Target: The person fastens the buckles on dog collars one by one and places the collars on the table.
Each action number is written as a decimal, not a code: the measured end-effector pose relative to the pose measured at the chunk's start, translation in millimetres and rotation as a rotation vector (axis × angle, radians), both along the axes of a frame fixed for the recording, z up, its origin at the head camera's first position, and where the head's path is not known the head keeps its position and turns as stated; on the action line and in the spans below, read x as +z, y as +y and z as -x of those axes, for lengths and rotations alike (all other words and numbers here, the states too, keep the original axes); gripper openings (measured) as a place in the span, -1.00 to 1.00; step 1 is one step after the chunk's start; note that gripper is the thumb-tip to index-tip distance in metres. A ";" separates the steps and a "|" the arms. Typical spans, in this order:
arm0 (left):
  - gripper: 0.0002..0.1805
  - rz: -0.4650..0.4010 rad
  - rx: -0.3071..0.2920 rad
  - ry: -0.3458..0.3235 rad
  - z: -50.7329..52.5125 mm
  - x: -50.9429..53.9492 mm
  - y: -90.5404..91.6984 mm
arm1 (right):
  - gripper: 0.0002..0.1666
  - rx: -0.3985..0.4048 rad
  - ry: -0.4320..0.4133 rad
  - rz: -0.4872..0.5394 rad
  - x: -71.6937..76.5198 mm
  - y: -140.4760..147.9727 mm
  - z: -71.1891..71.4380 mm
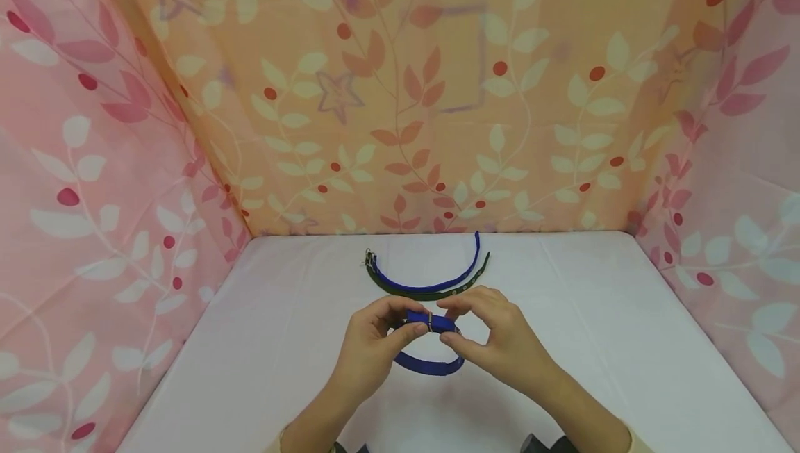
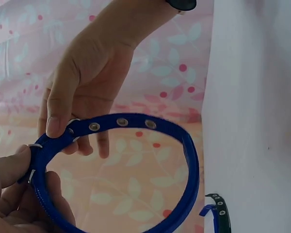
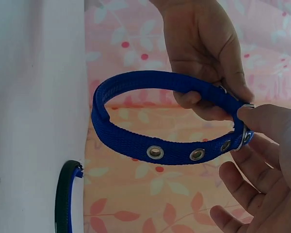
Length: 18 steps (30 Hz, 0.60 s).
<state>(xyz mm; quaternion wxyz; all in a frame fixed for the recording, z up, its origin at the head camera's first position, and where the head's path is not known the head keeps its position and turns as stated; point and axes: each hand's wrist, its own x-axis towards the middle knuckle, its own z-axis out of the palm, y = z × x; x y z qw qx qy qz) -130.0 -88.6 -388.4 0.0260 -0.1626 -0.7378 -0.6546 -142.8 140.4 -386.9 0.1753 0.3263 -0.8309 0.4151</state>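
"Where's the blue collar [image 1: 428, 367]?"
"Its loop hangs on the near side of the fingers [image 1: 464, 304]. Beyond, left hand [image 1: 370, 342] and right hand [image 1: 505, 338] pinch its strap either side of a metal ring [image 1: 430, 322]."
"Farther off?"
"A green strap [image 1: 425, 297] on the surface [image 1: 294, 328], another blue strap [image 1: 450, 284] just beyond."

I've got a white tabletop [image 1: 275, 349] on head cam; blue strap [image 1: 466, 274] and dark green strap [image 1: 409, 294] on it, curved, nested side by side near the far edge, metal fittings [image 1: 369, 257] at left ends.
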 end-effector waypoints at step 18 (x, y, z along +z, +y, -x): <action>-0.78 -0.019 0.051 0.062 2.3 0.4 -4.2 | -0.52 -0.028 0.000 0.002 -0.3 1.0 0.9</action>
